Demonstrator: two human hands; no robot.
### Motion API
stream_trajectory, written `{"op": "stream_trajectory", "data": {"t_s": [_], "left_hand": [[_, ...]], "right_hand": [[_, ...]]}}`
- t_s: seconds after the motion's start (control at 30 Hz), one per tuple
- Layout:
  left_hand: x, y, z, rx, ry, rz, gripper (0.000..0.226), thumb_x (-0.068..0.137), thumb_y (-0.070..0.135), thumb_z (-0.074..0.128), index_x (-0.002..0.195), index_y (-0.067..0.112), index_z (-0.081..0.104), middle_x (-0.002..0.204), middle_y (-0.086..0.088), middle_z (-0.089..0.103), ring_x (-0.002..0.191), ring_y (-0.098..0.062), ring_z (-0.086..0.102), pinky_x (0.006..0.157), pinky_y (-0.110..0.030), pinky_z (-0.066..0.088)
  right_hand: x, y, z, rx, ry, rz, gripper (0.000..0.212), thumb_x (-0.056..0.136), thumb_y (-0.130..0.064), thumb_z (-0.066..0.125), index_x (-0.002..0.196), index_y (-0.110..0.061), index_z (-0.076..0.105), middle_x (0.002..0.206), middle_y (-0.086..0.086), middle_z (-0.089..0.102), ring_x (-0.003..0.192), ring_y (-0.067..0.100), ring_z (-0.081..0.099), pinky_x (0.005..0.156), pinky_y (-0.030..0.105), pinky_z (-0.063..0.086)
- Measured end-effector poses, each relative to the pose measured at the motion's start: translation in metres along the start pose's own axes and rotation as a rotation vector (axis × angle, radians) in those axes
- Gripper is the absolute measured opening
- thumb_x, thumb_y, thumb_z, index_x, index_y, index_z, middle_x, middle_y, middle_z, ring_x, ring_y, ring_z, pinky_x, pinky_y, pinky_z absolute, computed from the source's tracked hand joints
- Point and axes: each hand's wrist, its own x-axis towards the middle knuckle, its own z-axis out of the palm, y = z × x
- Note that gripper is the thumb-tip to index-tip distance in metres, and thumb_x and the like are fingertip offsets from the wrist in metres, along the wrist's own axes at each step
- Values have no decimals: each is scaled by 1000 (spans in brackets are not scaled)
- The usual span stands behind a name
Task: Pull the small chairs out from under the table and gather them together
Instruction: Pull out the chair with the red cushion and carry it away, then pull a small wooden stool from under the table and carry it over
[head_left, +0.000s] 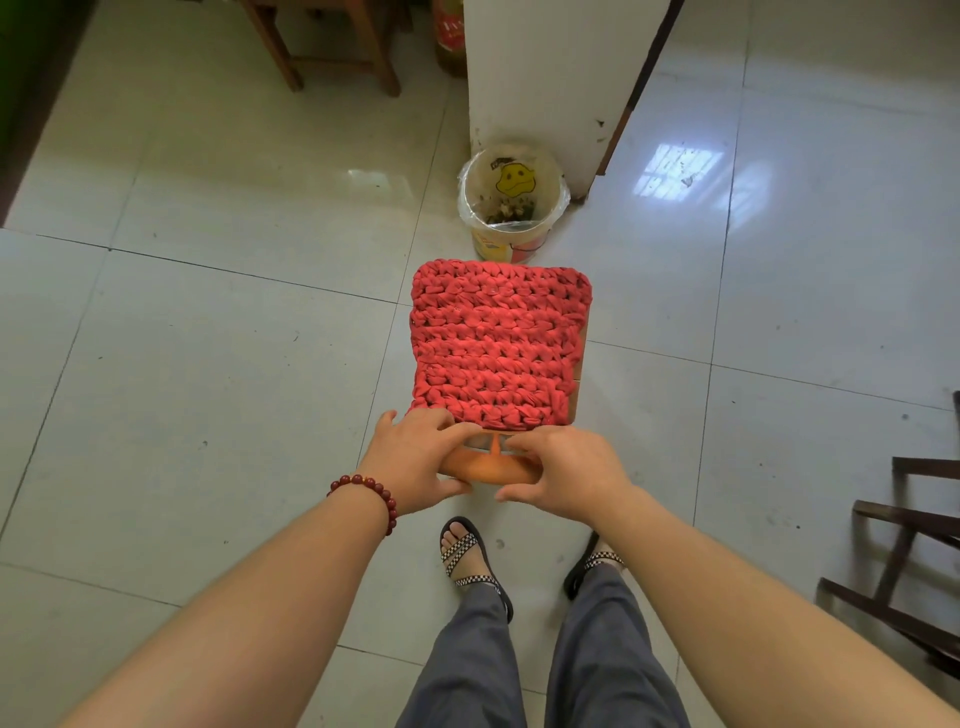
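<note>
Midway through the gathering step, by the look of it: one small chair (498, 353) already clear of any table, standing on the tiled floor (208, 364) with its red crocheted cushion (496, 345) facing up, held by the orange backrest rail (485, 467) at its near edge. Left hand (415, 462), beaded bracelet (366, 496) at the wrist, wrapped over the left end of the rail, fingers curled on top and thumb underneath, closed on it. Right hand (566, 475) likewise clamped on the right end, fingertips over the top edge, thumb below. Far edge of the seat just beside a lined waste bucket (511, 202) at the foot of a white wall corner (550, 88). Dark wooden frames (904, 561) at the right edge of the floor, possibly other seats, too cut off to tell. Next move probably calls for carrying or dragging toward the gathering spot, keeping the legs from catching the bucket and the loose cushion from sliding off if tilted. Sandalled feet (470, 556) right behind, so little room for pulling straight back.
</note>
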Motion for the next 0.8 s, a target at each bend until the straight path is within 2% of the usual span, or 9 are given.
{"op": "stream_trajectory", "data": {"t_s": [0.1, 0.23, 0.43, 0.6, 0.7, 0.8], "left_hand": [[-8, 10, -20, -33, 79, 51, 63, 72, 71, 48, 127, 42, 40, 117, 9, 51, 113, -15, 45, 102, -50, 29], [-16, 22, -55, -78, 182, 47, 55, 82, 68, 30, 126, 39, 45, 116, 8, 55, 109, -15, 50, 94, -45, 38], [-22, 55, -126, -158, 355, 101, 45, 89, 56, 33, 123, 34, 51, 116, 5, 59, 106, -15, 54, 86, -40, 46], [-18, 106, -174, -343, 446, 151, 48, 89, 55, 31, 123, 28, 51, 118, 4, 58, 108, -13, 52, 89, -40, 46], [-16, 147, -193, -458, 486, 216, 49, 89, 57, 30, 122, 28, 51, 117, 4, 58, 103, -8, 52, 86, -32, 47], [-17, 189, -207, -506, 490, 275, 52, 87, 61, 27, 122, 30, 50, 112, 4, 57, 94, -5, 53, 81, -28, 48]], "right_hand": [[-5, -4, -14, 99, 71, 51, 52, 68, -69, 62, 105, -32, 64, 98, -9, 69, 92, 14, 62, 71, 28, 46], [-11, -16, -39, 204, 206, 144, 46, 75, -61, 61, 106, -27, 67, 104, -5, 70, 94, 15, 63, 74, 28, 47], [-30, -34, -102, 337, 367, 226, 37, 81, -53, 61, 104, -25, 68, 105, -7, 70, 95, 13, 62, 80, 27, 45], [-58, -35, -156, 490, 550, 277, 33, 82, -48, 61, 102, -23, 69, 102, -6, 69, 89, 10, 61, 80, 29, 48], [-82, -26, -181, 562, 653, 316, 30, 82, -48, 61, 99, -26, 67, 99, -11, 67, 87, 7, 60, 78, 29, 50], [-112, -11, -201, 574, 739, 355, 38, 80, -54, 58, 103, -25, 67, 101, -12, 66, 87, 4, 59, 76, 24, 48]]}}
